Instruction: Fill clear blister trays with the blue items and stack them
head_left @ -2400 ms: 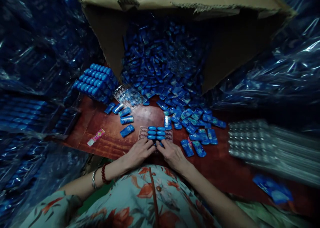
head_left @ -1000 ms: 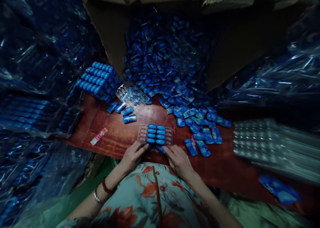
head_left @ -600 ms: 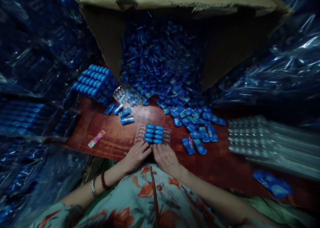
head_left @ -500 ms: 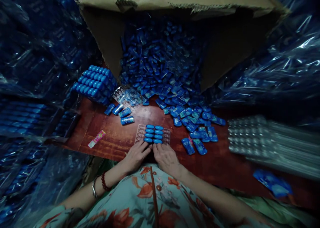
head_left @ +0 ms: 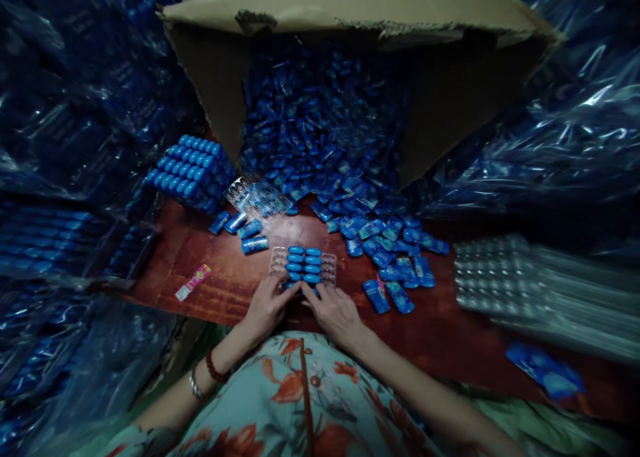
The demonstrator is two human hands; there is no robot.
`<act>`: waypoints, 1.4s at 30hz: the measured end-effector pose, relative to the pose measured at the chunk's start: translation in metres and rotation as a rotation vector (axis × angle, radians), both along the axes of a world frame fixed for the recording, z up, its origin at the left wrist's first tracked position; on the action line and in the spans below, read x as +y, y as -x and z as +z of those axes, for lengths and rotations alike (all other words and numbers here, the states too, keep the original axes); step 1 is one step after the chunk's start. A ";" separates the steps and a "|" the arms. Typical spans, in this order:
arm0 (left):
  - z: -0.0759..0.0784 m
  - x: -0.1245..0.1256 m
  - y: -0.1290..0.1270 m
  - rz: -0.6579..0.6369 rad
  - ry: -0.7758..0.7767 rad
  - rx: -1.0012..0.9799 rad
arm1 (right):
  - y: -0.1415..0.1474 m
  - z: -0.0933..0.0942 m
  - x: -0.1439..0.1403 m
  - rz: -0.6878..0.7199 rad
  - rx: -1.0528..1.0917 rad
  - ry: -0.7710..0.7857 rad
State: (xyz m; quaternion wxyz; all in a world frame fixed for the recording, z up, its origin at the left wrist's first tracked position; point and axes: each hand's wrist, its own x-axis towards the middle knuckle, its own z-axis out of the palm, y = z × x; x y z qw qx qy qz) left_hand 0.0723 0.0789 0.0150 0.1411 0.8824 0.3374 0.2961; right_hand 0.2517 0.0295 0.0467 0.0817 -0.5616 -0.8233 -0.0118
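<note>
A clear plastic blister tray (head_left: pixel 329 267) lies on the red-brown wooden table (head_left: pixel 235 283) right in front of me. Two columns of small blue oblong items (head_left: pixel 304 264) fill its middle; the outer pockets show bare plastic. My left hand (head_left: pixel 267 307) and my right hand (head_left: pixel 335 312) rest side by side at the tray's near edge, fingertips meeting at the nearest blue pieces. Whether either hand pinches a piece is hidden by the fingers.
A tipped cardboard box (head_left: pixel 350 7) spills a heap of blue packets (head_left: pixel 320 150) onto the table. A filled tray stack (head_left: pixel 193 170) stands at the back left, empty clear trays (head_left: pixel 500 277) at the right. A pink label (head_left: pixel 193 282) lies left. Blue plastic-wrapped bundles (head_left: pixel 75 123) surround the table.
Over the last seconds both hands stayed at the tray's near edge, fingertips shifting slightly together. The loose blue packet left of the tray is gone. The view wobbled a little.
</note>
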 end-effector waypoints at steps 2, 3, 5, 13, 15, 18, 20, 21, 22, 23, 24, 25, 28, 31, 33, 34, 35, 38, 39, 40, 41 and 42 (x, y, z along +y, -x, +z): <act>0.001 0.007 0.008 0.133 0.060 -0.085 | -0.019 0.000 -0.008 -0.049 0.114 -0.087; 0.001 0.012 0.012 0.242 0.099 -0.126 | -0.030 0.000 -0.013 -0.121 0.145 -0.123; -0.003 0.027 0.021 0.496 0.168 -0.182 | -0.053 -0.004 -0.022 -0.340 0.108 -0.134; -0.034 0.087 0.034 0.638 0.336 -0.109 | -0.099 -0.025 -0.032 -0.501 0.090 0.257; -0.035 0.088 0.035 0.594 0.355 -0.121 | -0.095 -0.019 -0.030 -0.443 0.307 0.290; -0.035 0.079 0.041 0.598 0.362 -0.193 | -0.076 -0.008 -0.029 -0.393 0.656 0.356; -0.036 0.069 0.046 0.607 0.407 -0.257 | -0.059 -0.006 -0.029 -0.347 0.853 0.382; -0.036 0.063 0.048 0.608 0.441 -0.282 | -0.050 -0.008 -0.029 -0.321 0.922 0.355; -0.035 0.057 0.051 0.610 0.475 -0.300 | -0.042 -0.012 -0.029 -0.292 0.967 0.302; -0.033 0.050 0.053 0.611 0.503 -0.312 | -0.035 -0.017 -0.029 -0.258 0.986 0.234; -0.030 0.042 0.055 0.616 0.519 -0.324 | -0.030 -0.023 -0.029 -0.216 0.980 0.169; -0.026 0.033 0.057 0.620 0.524 -0.335 | -0.028 -0.029 -0.029 -0.168 0.952 0.114; -0.008 0.004 0.061 0.599 0.478 -0.347 | -0.028 -0.037 -0.029 -0.028 0.748 0.056; 0.011 -0.020 0.056 0.449 0.388 -0.261 | -0.028 -0.031 -0.027 0.041 0.437 0.018; 0.019 -0.027 0.050 0.331 0.333 -0.194 | -0.023 -0.022 -0.024 0.046 0.268 0.021; 0.022 -0.028 0.047 0.283 0.308 -0.167 | -0.020 -0.017 -0.022 0.041 0.205 0.032; 0.023 -0.028 0.045 0.244 0.284 -0.141 | -0.016 -0.013 -0.021 0.031 0.153 0.046; 0.026 -0.021 0.047 0.146 0.236 -0.035 | -0.007 -0.005 -0.017 -0.002 0.051 0.077; 0.027 -0.020 0.049 0.116 0.232 0.003 | -0.006 -0.004 -0.016 -0.007 0.033 0.086; 0.029 -0.019 0.051 0.095 0.230 0.031 | -0.005 -0.003 -0.014 -0.009 0.024 0.098; 0.030 -0.019 0.053 0.081 0.229 0.049 | -0.006 -0.003 -0.013 -0.001 0.022 0.113; 0.030 -0.020 0.054 0.066 0.232 0.062 | -0.008 -0.004 -0.012 0.013 0.026 0.127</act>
